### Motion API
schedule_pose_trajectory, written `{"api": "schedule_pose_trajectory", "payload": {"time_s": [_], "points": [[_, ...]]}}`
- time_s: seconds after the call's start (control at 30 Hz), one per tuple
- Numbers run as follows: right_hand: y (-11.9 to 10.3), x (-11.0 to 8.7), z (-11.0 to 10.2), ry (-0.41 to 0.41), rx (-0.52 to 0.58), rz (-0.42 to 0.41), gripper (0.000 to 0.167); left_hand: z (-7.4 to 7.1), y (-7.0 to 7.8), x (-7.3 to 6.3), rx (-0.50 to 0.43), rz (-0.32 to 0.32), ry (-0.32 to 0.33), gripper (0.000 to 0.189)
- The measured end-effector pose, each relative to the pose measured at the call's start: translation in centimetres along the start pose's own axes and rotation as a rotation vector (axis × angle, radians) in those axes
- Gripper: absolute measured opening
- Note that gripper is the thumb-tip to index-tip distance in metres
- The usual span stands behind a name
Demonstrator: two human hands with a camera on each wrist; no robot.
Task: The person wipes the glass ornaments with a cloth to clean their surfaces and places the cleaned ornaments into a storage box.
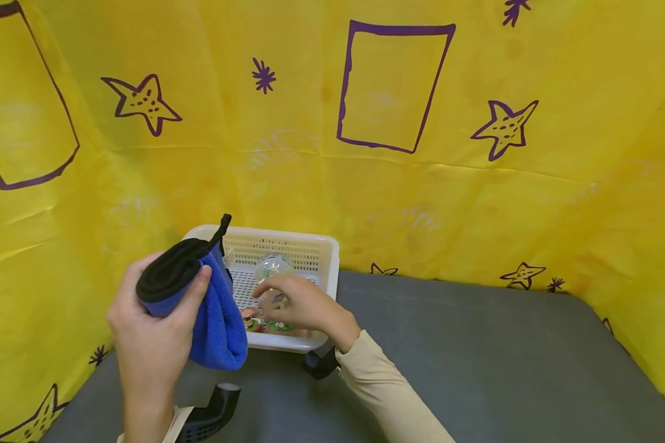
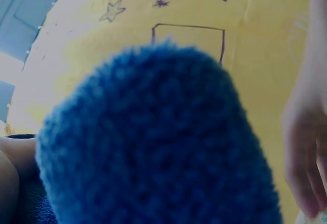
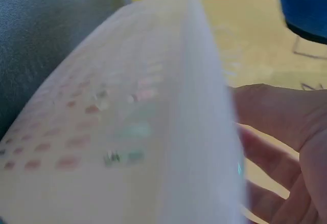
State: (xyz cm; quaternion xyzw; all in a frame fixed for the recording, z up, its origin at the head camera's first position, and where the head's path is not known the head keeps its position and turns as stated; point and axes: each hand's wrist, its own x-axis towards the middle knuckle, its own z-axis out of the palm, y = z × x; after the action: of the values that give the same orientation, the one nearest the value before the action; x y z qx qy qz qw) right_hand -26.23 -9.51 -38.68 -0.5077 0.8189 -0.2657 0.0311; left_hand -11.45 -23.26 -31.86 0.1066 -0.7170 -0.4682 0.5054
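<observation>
My left hand [image 1: 155, 329] grips a folded blue towel [image 1: 218, 326] with black edging and a black loop at its top. In the left wrist view the fuzzy towel [image 2: 158, 137] fills the middle. A white slotted plastic basket [image 1: 328, 264] stands on the table, and my right hand [image 1: 305, 304] reaches in over its near right side, fingers loosely bent. Beneath and beside those fingers are clear round balls [image 1: 274, 264] with small coloured bits inside. In the right wrist view the basket wall [image 3: 204, 132] hides the fingertips of my right hand [image 3: 286, 152].
The grey tabletop [image 1: 476, 357] extends to the right of the basket. Behind it hangs a yellow cloth [image 1: 299, 178] with purple stars and frames. Black wrist mounts [image 1: 213, 412] show near both wrists.
</observation>
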Motion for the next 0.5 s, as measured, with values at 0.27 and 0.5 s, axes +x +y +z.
{"api": "schedule_pose_trajectory", "payload": {"time_s": [0.27, 0.5], "points": [[1.6, -3.9, -1.9, 0.114, 0.248, 0.015, 0.034, 1.0, 0.2, -0.6, 0.002, 0.036, -0.102, 0.044], [2.6, -8.7, -2.8, 0.219, 0.324, 0.106, 0.037, 2.5, 0.8, -1.8, 0.017, 0.042, -0.244, 0.044]]}}
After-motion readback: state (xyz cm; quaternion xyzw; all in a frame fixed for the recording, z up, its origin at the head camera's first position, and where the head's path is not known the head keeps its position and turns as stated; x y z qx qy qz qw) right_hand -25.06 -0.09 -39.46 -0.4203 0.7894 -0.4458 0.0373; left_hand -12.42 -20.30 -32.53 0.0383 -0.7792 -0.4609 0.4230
